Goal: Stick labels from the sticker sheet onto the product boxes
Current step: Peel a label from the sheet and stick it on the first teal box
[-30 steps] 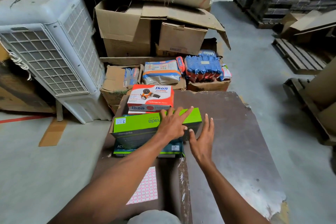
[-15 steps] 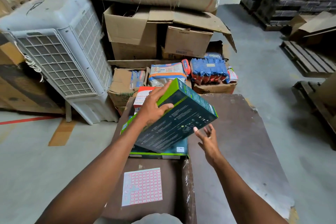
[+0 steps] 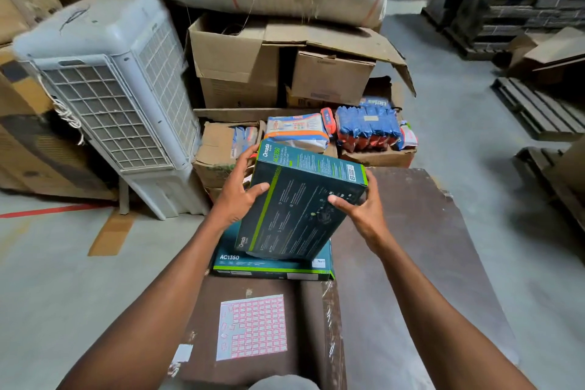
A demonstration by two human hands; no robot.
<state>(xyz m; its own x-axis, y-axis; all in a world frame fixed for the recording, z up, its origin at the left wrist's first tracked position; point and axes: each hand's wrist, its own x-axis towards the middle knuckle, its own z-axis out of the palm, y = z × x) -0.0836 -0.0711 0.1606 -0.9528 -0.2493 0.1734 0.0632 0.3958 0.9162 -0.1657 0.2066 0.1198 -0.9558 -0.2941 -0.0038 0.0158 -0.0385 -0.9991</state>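
Note:
A dark teal and green product box (image 3: 300, 209) is held tilted in the air, its printed back toward me. My left hand (image 3: 235, 196) grips its left edge, thumb on the face. My right hand (image 3: 361, 209) grips its right lower edge, thumb on the face. Under it a second teal box (image 3: 269, 264) marked AC1350 lies flat on the brown table (image 3: 411, 247). The sticker sheet (image 3: 253, 326), white with a grid of red-bordered labels, lies on the table close to me.
A white air cooler (image 3: 117, 98) leans at the left. Open cartons (image 3: 253, 63) and packs of goods (image 3: 367, 128) stand behind the table. Wooden pallets (image 3: 535, 108) lie on the concrete floor at the right. A torn paper scrap (image 3: 183, 353) lies left of the sheet.
The green box was lifted off the stack by my left hand and turned over. My right hand, open a moment ago, now grips its right side.

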